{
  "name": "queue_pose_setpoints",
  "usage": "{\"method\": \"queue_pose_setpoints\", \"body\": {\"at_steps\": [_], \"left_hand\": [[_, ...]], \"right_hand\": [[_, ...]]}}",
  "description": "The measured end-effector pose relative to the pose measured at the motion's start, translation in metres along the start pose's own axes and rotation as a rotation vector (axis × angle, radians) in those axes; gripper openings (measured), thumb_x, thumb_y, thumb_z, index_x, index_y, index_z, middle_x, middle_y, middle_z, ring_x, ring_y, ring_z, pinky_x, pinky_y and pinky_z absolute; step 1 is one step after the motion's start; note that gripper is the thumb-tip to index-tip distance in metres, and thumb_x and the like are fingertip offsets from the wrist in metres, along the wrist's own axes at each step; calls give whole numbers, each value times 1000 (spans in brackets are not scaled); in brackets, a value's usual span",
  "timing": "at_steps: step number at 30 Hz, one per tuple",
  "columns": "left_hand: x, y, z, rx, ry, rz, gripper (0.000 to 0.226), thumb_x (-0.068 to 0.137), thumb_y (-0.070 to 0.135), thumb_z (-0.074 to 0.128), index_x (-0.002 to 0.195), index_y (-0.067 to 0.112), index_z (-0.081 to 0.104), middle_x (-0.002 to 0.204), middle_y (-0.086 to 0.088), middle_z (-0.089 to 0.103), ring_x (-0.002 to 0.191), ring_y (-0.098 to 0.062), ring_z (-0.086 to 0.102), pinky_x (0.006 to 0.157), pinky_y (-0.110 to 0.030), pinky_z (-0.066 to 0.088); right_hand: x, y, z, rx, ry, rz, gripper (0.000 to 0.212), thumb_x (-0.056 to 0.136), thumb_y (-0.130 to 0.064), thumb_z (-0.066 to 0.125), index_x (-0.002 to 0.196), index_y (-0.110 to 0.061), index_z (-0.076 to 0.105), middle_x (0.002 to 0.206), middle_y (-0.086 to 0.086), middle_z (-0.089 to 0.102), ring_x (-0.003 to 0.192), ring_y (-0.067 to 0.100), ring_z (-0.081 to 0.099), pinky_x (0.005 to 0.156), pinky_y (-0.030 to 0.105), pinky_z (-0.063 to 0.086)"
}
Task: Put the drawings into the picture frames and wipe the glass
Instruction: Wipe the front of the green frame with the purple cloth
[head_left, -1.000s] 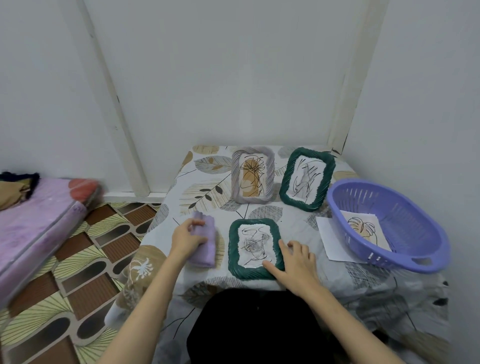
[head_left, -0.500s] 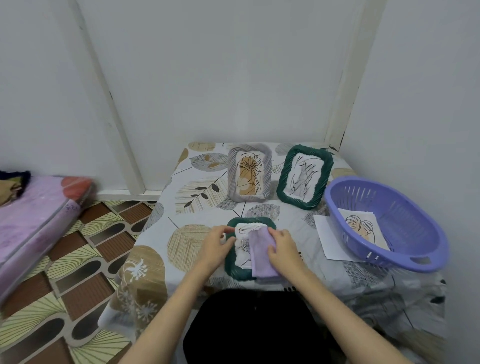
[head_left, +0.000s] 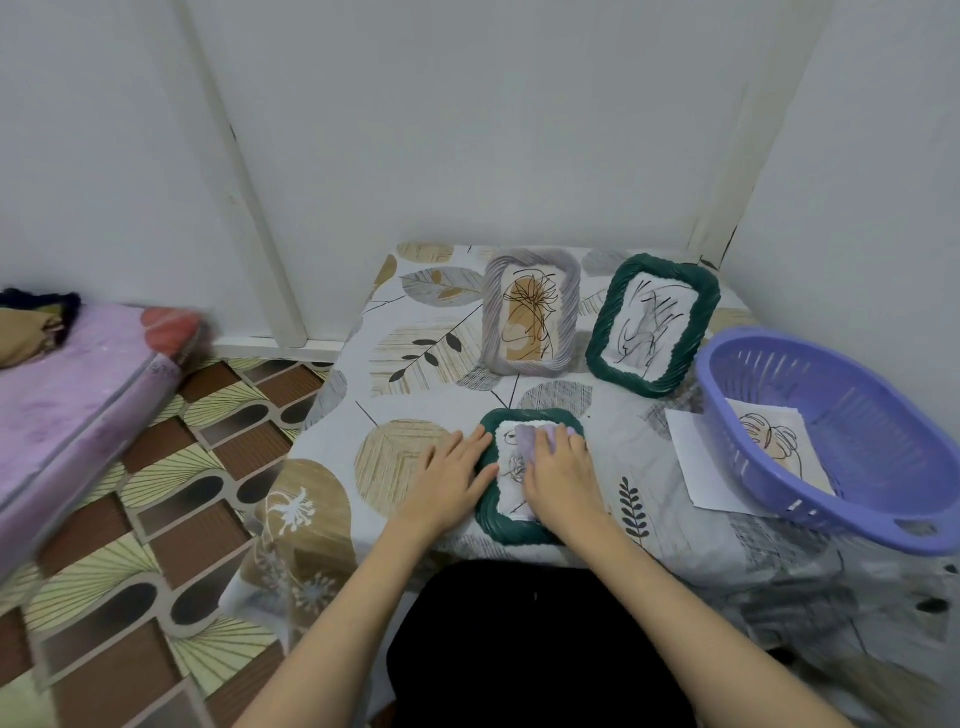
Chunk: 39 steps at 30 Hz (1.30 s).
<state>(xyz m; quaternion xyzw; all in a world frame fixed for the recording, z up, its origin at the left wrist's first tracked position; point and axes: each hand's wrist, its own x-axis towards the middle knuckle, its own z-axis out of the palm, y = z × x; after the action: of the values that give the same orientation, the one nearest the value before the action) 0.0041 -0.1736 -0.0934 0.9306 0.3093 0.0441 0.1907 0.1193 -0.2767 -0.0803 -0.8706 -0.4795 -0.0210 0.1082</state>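
A dark green frame (head_left: 506, 530) with a scribble drawing lies flat at the table's near edge. My right hand (head_left: 561, 475) presses a lilac cloth (head_left: 527, 441) onto its glass near the top. My left hand (head_left: 454, 475) lies flat with fingers spread, against the frame's left rim. At the back stand a grey frame (head_left: 530, 312) with a tan flower drawing and a second green frame (head_left: 652, 325) with a black scribble. A loose drawing (head_left: 769, 441) lies inside the purple basket (head_left: 852, 499).
A white sheet (head_left: 691, 467) sticks out from under the basket at the right. The table, under a leaf-patterned cloth (head_left: 415, 343), sits in a corner between white walls. A pink mattress (head_left: 67, 395) lies on the patterned floor to the left.
The cloth passed from my left hand to my right and now rests on the near frame's glass, pushed toward its top. My left hand moved from the cloth to the frame's left rim.
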Motion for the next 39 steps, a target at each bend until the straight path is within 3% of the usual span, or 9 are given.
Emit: {"method": "queue_pose_setpoints", "body": {"at_steps": [3, 8, 11, 15, 21, 26, 31, 35, 39], "left_hand": [[-1, 0, 2, 6, 12, -17, 50, 97, 45, 26, 145, 32, 18, 155, 16, 14, 145, -10, 8, 118, -43, 3], [-1, -4, 3, 11, 21, -10, 50, 97, 47, 26, 145, 35, 19, 154, 19, 15, 144, -7, 9, 118, -44, 2], [0, -6, 2, 19, 17, 1, 50, 96, 49, 27, 144, 36, 20, 154, 20, 16, 144, -6, 11, 118, -43, 3], [1, -6, 0, 29, 14, 4, 51, 95, 52, 27, 143, 37, 21, 153, 20, 17, 144, -6, 13, 118, -45, 5], [4, -13, -2, 27, 27, 19, 75, 74, 74, 8, 140, 42, 26, 151, 24, 22, 143, -4, 16, 116, -48, 3], [3, -13, -8, -26, -11, 29, 69, 79, 73, 30, 140, 42, 27, 151, 24, 20, 143, -5, 13, 118, -48, 1], [2, -17, -15, -28, -80, 78, 117, 39, 96, 27, 142, 42, 20, 152, 26, 13, 143, -3, 8, 117, -50, -2], [2, -17, -15, -61, -66, 68, 107, 45, 88, 34, 141, 43, 22, 151, 28, 16, 144, -4, 8, 117, -49, -3], [0, -16, -15, -73, -64, 66, 105, 47, 87, 35, 141, 43, 23, 151, 27, 15, 144, -3, 7, 117, -49, -5]], "right_hand": [[11, -4, -1, 117, 52, -78, 40, 90, -22, 48, 123, 1, 51, 119, 19, 54, 111, 38, 47, 94, 44, 42], [-1, 21, 5, 137, 25, -306, 38, 80, -33, 46, 104, -11, 68, 100, 7, 68, 82, 28, 64, 69, 32, 56], [2, 32, -1, 181, 17, -273, 39, 78, -24, 62, 114, -8, 62, 114, 16, 61, 97, 35, 60, 83, 41, 52], [19, 27, -1, 186, 73, -136, 44, 90, -28, 54, 130, -10, 48, 128, 11, 48, 115, 28, 43, 97, 35, 35], [-2, 38, -5, 335, 20, -401, 37, 85, -41, 48, 96, -16, 72, 106, 14, 64, 95, 33, 60, 85, 39, 50], [22, 49, -2, 250, 9, -212, 26, 89, -26, 56, 110, -16, 67, 124, 16, 51, 116, 31, 46, 99, 36, 38], [35, 24, 7, 265, 31, -302, 28, 88, -24, 51, 108, -12, 66, 112, 10, 63, 100, 32, 54, 91, 42, 45], [10, 38, 2, 254, 14, -470, 32, 84, -31, 46, 98, -15, 70, 97, 10, 68, 85, 31, 62, 78, 34, 51], [19, 44, 0, 164, 102, -275, 19, 82, -17, 61, 97, -11, 71, 91, 15, 64, 83, 35, 59, 75, 39, 50]]}}
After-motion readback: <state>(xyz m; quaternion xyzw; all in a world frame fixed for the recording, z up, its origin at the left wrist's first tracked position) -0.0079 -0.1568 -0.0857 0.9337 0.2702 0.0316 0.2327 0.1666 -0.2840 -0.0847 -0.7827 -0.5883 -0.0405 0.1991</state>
